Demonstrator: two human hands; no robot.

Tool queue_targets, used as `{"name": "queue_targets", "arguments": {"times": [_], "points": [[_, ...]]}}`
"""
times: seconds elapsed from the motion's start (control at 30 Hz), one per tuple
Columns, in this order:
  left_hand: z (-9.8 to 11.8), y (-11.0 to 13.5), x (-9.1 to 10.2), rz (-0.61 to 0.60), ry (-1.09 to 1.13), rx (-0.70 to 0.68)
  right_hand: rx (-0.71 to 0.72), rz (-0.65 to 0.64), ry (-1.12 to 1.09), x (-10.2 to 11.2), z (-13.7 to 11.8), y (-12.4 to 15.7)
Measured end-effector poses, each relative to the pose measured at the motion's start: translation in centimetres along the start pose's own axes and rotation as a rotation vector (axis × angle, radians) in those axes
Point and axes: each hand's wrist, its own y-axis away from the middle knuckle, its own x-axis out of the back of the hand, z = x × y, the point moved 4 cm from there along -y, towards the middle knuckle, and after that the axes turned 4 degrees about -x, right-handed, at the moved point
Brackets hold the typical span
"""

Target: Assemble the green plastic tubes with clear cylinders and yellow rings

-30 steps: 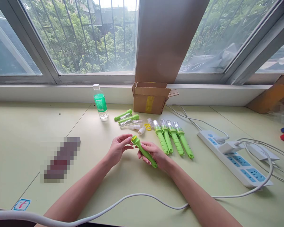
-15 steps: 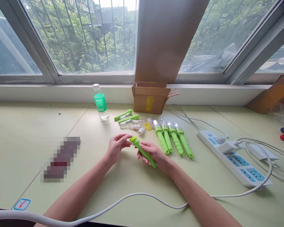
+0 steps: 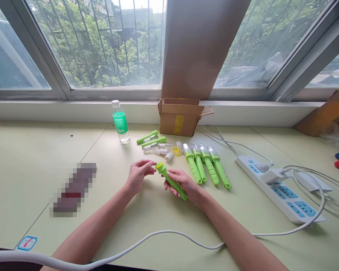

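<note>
My right hand (image 3: 182, 184) is wrapped round a green plastic handle (image 3: 173, 181), which tilts with its wide threaded end up toward the left. Around that end sits a yellow ring (image 3: 159, 165). The thumb and forefinger of my left hand (image 3: 141, 174) pinch at the ring's left edge; its other fingers are curled. Beyond my hands lie two loose yellow rings (image 3: 176, 151), a small white-and-clear part (image 3: 169, 155) and several clear ribbed caps (image 3: 149, 147). Two more bare green handles (image 3: 154, 142) lie there as well.
Several capped green sticks (image 3: 207, 164) lie side by side to the right. Behind stand a cardboard box (image 3: 178, 119) and a water bottle (image 3: 120, 122). A power strip (image 3: 279, 192) is at right, and a white cable (image 3: 158, 234) crosses in front near my forearms. A blurred-out object (image 3: 75, 190) lies left.
</note>
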Motion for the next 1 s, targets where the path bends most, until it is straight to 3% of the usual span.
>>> {"name": "queue_targets", "arguments": {"times": [1.0], "points": [[0.34,-0.09,0.28,0.033,0.106,0.015,-0.005,0.009,0.022,0.03,0.06,-0.08]]}}
